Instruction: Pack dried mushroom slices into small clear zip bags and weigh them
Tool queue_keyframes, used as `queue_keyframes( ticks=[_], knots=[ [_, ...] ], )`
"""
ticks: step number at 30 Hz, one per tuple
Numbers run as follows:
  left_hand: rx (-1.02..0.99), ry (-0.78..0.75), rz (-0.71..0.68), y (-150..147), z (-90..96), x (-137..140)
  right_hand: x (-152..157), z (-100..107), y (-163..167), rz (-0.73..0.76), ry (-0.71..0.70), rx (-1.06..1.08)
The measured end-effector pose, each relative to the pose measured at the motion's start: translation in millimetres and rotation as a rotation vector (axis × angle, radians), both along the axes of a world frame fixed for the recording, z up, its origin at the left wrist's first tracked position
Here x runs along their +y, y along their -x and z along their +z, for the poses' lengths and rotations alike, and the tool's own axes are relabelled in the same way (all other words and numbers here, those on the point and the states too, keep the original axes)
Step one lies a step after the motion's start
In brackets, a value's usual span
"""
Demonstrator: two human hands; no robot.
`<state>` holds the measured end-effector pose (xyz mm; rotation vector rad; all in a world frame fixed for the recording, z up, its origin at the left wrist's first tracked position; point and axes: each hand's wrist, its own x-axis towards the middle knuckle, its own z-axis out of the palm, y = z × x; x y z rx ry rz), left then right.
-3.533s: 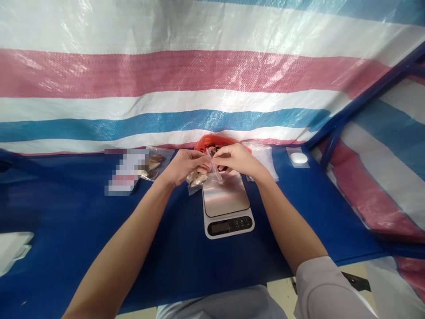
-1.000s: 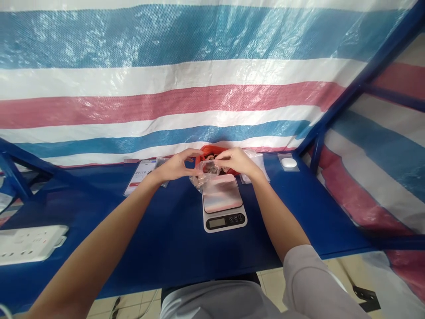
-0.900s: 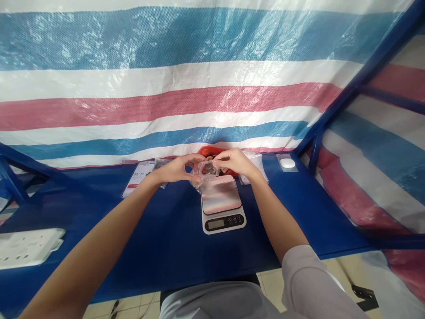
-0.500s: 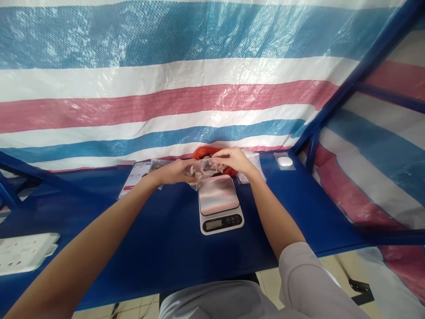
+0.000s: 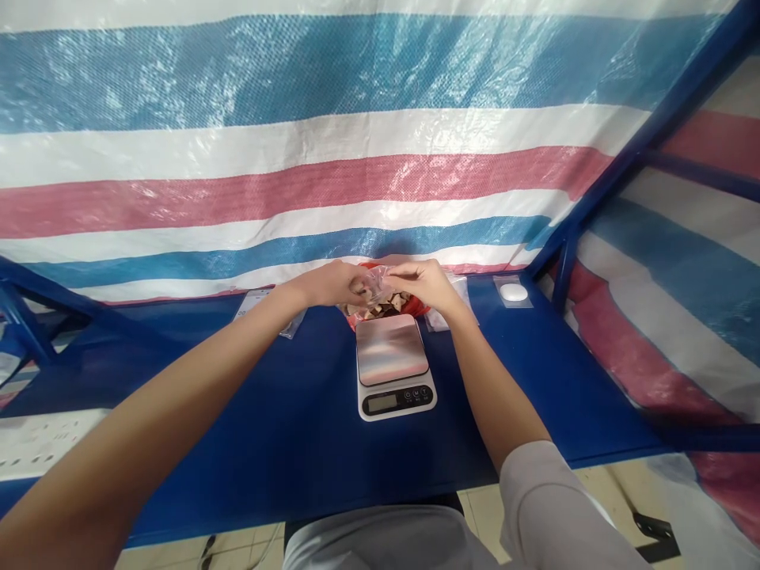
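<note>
Both my hands meet at the far edge of the blue table (image 5: 285, 427), above the red bag (image 5: 389, 305) of brown pieces. My left hand (image 5: 329, 283) and my right hand (image 5: 424, 283) pinch a small clear plastic bag (image 5: 375, 282) between them, one at each end. The bag hangs over the brown pieces in the red bag. In front of it stands a white kitchen scale (image 5: 393, 368) with a bare steel plate and a dark display.
A phone (image 5: 249, 303) and a clear packet (image 5: 293, 323) lie to the left, partly behind my left arm. Clear bags (image 5: 460, 301) and a small white case (image 5: 513, 292) lie to the right. A white power strip (image 5: 41, 443) sits at the left edge. A striped tarp hangs behind.
My hands have lifted the clear bag up off the back of the scale and moved it over the red bag. My left arm now covers most of the phone.
</note>
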<state>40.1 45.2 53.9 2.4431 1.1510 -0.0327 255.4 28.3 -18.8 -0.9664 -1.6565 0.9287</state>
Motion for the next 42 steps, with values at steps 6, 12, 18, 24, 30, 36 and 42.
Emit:
queue_keyframes(
  ticks=[6,12,18,24,30,36,42],
  knots=[
    [-0.035,-0.052,0.045,-6,5.8,18,19,-17,-17,-0.102,0.099,0.255],
    [-0.055,-0.085,0.175,10,-1.1,31,24,-30,-17,-0.074,0.276,0.259],
    [0.019,-0.167,0.174,24,1.1,35,31,-27,1,-0.113,0.312,0.254],
    [0.015,-0.135,0.237,36,11.1,40,38,-18,14,-0.139,0.323,0.305],
    [0.077,-0.159,0.233,49,10.0,47,43,-21,29,-0.062,0.347,0.289],
    [0.1,-0.167,0.227,63,10.9,56,49,-22,45,-0.036,0.355,0.23],
    [0.067,-0.158,0.213,64,3.8,67,57,-25,47,-0.116,0.355,0.241]
  ],
)
